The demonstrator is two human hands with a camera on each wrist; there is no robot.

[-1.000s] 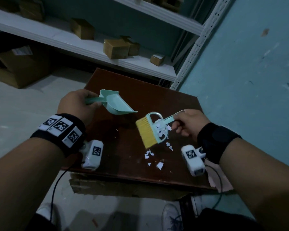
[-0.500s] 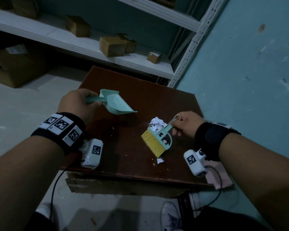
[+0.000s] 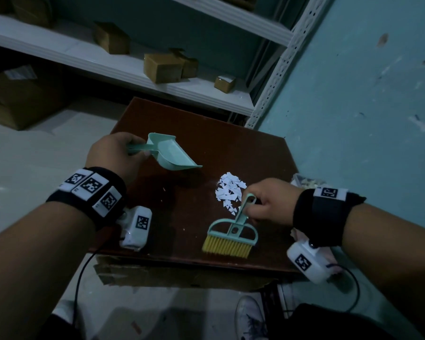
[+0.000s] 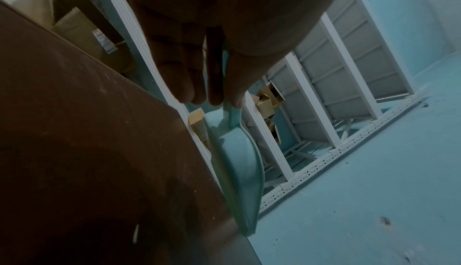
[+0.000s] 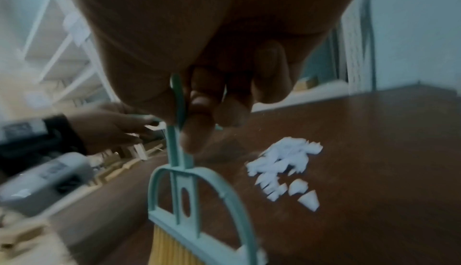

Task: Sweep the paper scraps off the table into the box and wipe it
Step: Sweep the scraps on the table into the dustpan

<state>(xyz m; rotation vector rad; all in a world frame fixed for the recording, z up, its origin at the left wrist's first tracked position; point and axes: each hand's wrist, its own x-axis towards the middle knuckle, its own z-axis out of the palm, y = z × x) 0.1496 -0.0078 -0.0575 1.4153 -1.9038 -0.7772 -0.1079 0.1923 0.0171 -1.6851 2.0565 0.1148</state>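
Note:
White paper scraps [image 3: 228, 191] [image 5: 286, 166] lie in one heap on the dark brown table [image 3: 182, 217], right of its middle. My right hand [image 3: 270, 204] [image 5: 199, 99] grips the handle of a mint brush with yellow bristles [image 3: 230, 238] [image 5: 189, 210]; the bristles point toward the table's near edge, in front of the heap. My left hand [image 3: 113, 155] [image 4: 207, 84] holds the handle of a mint dustpan [image 3: 172, 155] [image 4: 237, 170] above the table's left part, its mouth facing right. A cardboard box [image 3: 172, 273] sits under the near edge.
White metal shelves [image 3: 133, 67] with small cardboard boxes [image 3: 162, 67] stand behind the table. A teal wall [image 3: 366, 119] runs along the right. A larger carton [image 3: 17, 94] sits on the floor at left. My shoe [image 3: 250, 317] is below the table's near edge.
The brush swept the scattered scraps away from me into one heap, then came back toward the near edge with its bristles turned toward me. The dustpan has stayed in place.

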